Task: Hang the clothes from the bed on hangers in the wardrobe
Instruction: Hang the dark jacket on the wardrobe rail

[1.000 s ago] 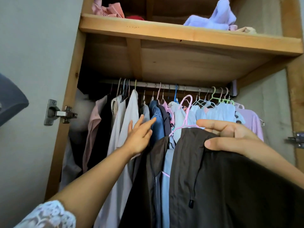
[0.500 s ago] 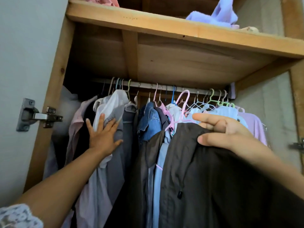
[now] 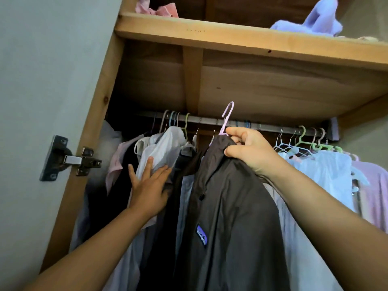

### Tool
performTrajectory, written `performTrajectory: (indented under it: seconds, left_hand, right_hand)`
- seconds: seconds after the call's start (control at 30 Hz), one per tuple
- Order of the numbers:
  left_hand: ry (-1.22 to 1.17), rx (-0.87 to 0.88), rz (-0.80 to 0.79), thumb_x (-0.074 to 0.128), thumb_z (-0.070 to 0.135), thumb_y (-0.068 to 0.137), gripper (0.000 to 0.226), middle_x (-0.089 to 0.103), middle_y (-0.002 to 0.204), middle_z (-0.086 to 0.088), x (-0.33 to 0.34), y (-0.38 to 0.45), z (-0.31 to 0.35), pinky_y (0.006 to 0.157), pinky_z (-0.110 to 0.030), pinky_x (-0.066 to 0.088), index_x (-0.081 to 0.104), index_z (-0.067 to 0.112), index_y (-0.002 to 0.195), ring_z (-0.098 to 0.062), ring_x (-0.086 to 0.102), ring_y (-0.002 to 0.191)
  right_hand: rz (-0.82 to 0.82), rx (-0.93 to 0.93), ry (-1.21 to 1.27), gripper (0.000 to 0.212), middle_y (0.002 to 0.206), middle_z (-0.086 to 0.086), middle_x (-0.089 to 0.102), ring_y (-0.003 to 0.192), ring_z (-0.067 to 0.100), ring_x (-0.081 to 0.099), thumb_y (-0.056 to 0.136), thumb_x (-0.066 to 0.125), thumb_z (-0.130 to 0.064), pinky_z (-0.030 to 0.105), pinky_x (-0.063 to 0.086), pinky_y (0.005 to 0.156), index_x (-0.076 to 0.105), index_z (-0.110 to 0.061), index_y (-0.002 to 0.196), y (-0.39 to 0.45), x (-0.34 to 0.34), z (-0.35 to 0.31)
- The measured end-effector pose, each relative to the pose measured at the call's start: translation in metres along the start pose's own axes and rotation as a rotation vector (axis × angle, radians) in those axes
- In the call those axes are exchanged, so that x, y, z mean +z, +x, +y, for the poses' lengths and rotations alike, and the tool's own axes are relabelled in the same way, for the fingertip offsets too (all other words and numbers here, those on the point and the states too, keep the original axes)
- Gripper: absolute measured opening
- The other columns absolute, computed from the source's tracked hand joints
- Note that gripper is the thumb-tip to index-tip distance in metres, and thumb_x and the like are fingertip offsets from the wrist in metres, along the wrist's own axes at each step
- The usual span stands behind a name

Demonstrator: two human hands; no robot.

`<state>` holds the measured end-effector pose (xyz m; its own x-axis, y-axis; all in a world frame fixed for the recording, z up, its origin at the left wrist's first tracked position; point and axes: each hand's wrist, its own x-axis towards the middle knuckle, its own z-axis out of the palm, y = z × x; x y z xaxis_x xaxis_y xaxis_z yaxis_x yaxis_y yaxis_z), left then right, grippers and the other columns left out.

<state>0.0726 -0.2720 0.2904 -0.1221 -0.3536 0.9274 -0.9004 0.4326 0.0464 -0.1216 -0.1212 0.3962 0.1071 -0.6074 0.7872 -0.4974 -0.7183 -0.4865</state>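
Right hand (image 3: 249, 151) grips dark jacket (image 3: 228, 206) at pink hanger (image 3: 226, 120) neck, hook at 12 o'clock above rail (image 3: 210, 121). Left hand (image 3: 150, 185), fingers flat, presses hung shirts (image 3: 161, 148) toward 9 o'clock, likely clearing 1 gap.

The dark jacket (image 3: 228, 206) runs off the frame at 6 o'clock, its hem unseen, and covers all of the lilac hanger (image 3: 227, 116) but the hook. Behind it the rail (image 3: 210, 120) is partly masked by the right hand (image 3: 249, 150). At 12 o'clock the shelf's (image 3: 231, 38) folded clothes are cropped
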Motion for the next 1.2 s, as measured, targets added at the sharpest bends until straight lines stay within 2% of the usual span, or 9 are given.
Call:
performTrajectory:
  seconds: [0.1, 0.2, 0.3, 0.47, 0.57, 0.83, 1.03, 1.13, 1.2]
  left_hand:
    - [-0.073, 0.029, 0.075, 0.048, 0.024, 0.076, 0.05, 0.063, 0.123, 0.001, 0.001, 0.003, 0.0, 0.103, -0.064, -0.009, 0.06, 0.018, 0.124, -0.03, 0.026, 0.14]
    - [-0.154, 0.003, 0.146, 0.032, 0.04, 0.083, 0.055, 0.062, 0.125, 0.006, 0.0, 0.009, 0.008, 0.108, -0.051, -0.018, 0.053, 0.024, 0.131, -0.007, 0.007, 0.139]
    - [-0.282, 0.076, 0.212, 0.022, 0.054, 0.082, 0.066, 0.057, 0.131, 0.007, -0.009, 0.022, 0.022, 0.109, -0.04, -0.019, 0.053, 0.024, 0.131, 0.0, 0.006, 0.135]
    - [-0.309, 0.148, 0.126, 0.034, 0.051, 0.089, 0.052, 0.038, 0.146, 0.015, -0.022, 0.054, 0.045, 0.109, -0.024, -0.015, 0.04, 0.034, 0.138, 0.0, 0.01, 0.141]
    - [-0.323, 0.173, 0.118, 0.043, 0.037, 0.097, 0.043, 0.035, 0.146, 0.016, -0.02, 0.07, 0.046, 0.112, -0.024, -0.008, 0.039, 0.033, 0.139, -0.001, 0.013, 0.141]
    - [-0.33, 0.21, 0.173, 0.045, 0.035, 0.096, 0.038, 0.044, 0.139, 0.016, -0.01, 0.087, 0.031, 0.115, -0.031, 0.011, 0.047, 0.031, 0.134, -0.001, 0.027, 0.135]
    - [-0.371, 0.207, 0.234, 0.04, 0.039, 0.086, 0.044, 0.056, 0.126, 0.012, 0.0, 0.094, 0.026, 0.105, -0.021, 0.017, 0.058, 0.026, 0.124, -0.003, 0.04, 0.122]
    - [-0.384, 0.197, 0.242, 0.042, 0.036, 0.086, 0.041, 0.059, 0.122, 0.01, 0.003, 0.093, 0.027, 0.105, -0.025, 0.023, 0.061, 0.025, 0.121, -0.005, 0.042, 0.121]
    - [-0.395, 0.183, 0.229, 0.042, 0.037, 0.085, 0.042, 0.059, 0.123, 0.01, 0.004, 0.091, 0.027, 0.106, -0.026, 0.023, 0.061, 0.025, 0.121, -0.006, 0.042, 0.124]
  right_hand:
    - [0.016, 0.034, -0.075, 0.031, 0.049, -0.009, 0.051, 0.041, -0.004, 0.043, 0.079, 0.047, 0.019, 0.009, 0.035, 0.045, 0.056, 0.014, 0.108, 0.028, -0.003, 0.016]
    - [0.026, 0.051, -0.107, 0.033, 0.054, -0.005, 0.053, 0.042, -0.006, 0.043, 0.08, 0.049, 0.018, 0.008, 0.034, 0.046, 0.055, 0.011, 0.111, 0.045, -0.002, 0.035]
    - [0.042, 0.053, -0.118, 0.039, 0.06, 0.002, 0.049, 0.048, 0.002, 0.041, 0.078, 0.051, 0.017, 0.014, 0.031, 0.047, 0.053, 0.01, 0.116, 0.059, 0.001, 0.056]
    - [0.076, 0.056, -0.126, 0.06, 0.06, -0.002, 0.051, 0.041, -0.005, 0.048, 0.079, 0.051, 0.017, 0.009, 0.036, 0.046, 0.04, 0.001, 0.136, 0.084, 0.012, 0.077]
    - [0.052, 0.066, -0.122, 0.063, 0.068, -0.008, 0.048, 0.056, -0.002, 0.051, 0.082, 0.054, 0.013, 0.003, 0.035, 0.047, 0.033, 0.001, 0.141, 0.099, 0.013, 0.083]
    - [0.013, 0.092, -0.102, 0.057, 0.08, -0.003, 0.052, 0.072, 0.007, 0.054, 0.081, 0.057, 0.01, 0.009, 0.042, 0.053, 0.043, 0.001, 0.135, 0.152, 0.005, 0.092]
    - [-0.032, 0.021, -0.133, 0.058, 0.105, 0.011, 0.057, 0.082, 0.013, 0.057, 0.083, 0.055, 0.01, 0.004, 0.042, 0.053, 0.039, -0.001, 0.138, 0.175, 0.008, 0.09]
    - [-0.05, 0.062, -0.217, 0.038, 0.088, 0.006, 0.062, 0.072, 0.01, 0.057, 0.081, 0.058, 0.007, 0.009, 0.046, 0.053, 0.055, -0.009, 0.115, 0.176, 0.012, 0.106]
    - [-0.046, 0.068, -0.363, 0.02, 0.084, 0.008, 0.066, 0.08, 0.02, 0.063, 0.075, 0.063, -0.005, 0.023, 0.051, 0.068, 0.064, -0.005, 0.095, 0.174, 0.017, 0.12]
